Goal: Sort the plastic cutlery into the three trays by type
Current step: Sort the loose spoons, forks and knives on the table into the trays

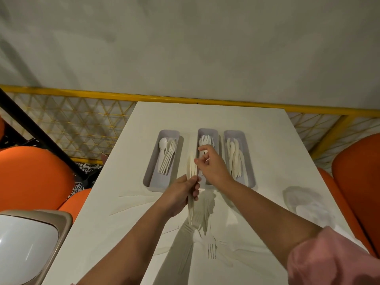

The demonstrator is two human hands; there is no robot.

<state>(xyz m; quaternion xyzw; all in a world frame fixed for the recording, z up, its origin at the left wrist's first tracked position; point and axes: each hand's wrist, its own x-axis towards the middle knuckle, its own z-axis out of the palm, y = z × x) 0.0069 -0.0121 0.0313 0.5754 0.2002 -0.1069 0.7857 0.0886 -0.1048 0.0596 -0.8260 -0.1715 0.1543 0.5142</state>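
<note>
A small bundle of plastic knives [190, 171] is held upright in the left hand [181, 195], whose grip is closed around the handles at mid-length; the blades point away from the person and rise above the fist, while the handle ends stick out below it. The right hand [211, 163] is raised just beside the blade tips, with thumb and forefinger pinched together at the edge of one blade; whether that blade is actually clamped or only touched cannot be told, as the fingers are blurred. The remaining fingers are curled loosely above the middle tray.

Three grey trays are set side by side on the white bench [267, 153]. Spoons are gathered in the left tray [153, 173], forks in the middle tray [207, 133], which is partly hidden by the right hand, and knives in the right tray [247, 171]. Unsorted cutlery [211, 246] is scattered on the bench near the person, below the forearms, a fork being plainly seen among it. A pink sleeve [329, 258] is pushed up on the right arm.
</note>
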